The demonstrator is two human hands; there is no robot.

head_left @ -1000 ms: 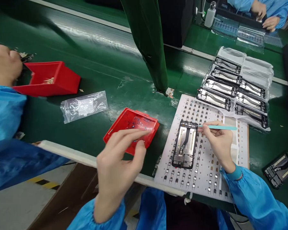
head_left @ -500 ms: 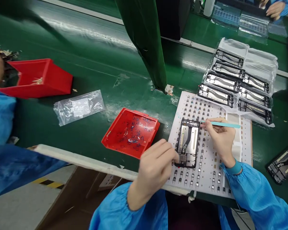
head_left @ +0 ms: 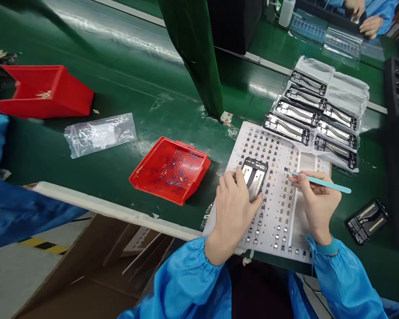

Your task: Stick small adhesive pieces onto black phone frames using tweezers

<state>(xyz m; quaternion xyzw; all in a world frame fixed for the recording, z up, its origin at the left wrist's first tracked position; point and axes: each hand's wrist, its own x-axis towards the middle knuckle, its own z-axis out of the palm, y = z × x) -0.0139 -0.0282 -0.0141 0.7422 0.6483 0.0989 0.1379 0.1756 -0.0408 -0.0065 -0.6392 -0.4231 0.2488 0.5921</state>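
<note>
A black phone frame [head_left: 253, 173] lies on a white sheet [head_left: 279, 212] dotted with rows of small dark parts. My left hand [head_left: 234, 208] rests on the frame's near end, fingers curled around its edges. My right hand [head_left: 315, 204] pinches a teal stick tool [head_left: 326, 183], whose tip touches a small part on the sheet just right of the frame. Both arms wear blue sleeves.
A shallow red tray [head_left: 169, 175] with small blue bits sits left of the sheet. A stack of bagged phone frames [head_left: 314, 119] lies behind it, one loose frame [head_left: 367, 220] at right. A red bin [head_left: 43, 91], a plastic bag [head_left: 99, 133], a green post [head_left: 194, 57]. Another person's hands [head_left: 364, 17] at the far top right.
My left hand left the red tray and came right onto the phone frame. My right hand with the teal tool shifted from the frame's top edge out to the sheet's parts.
</note>
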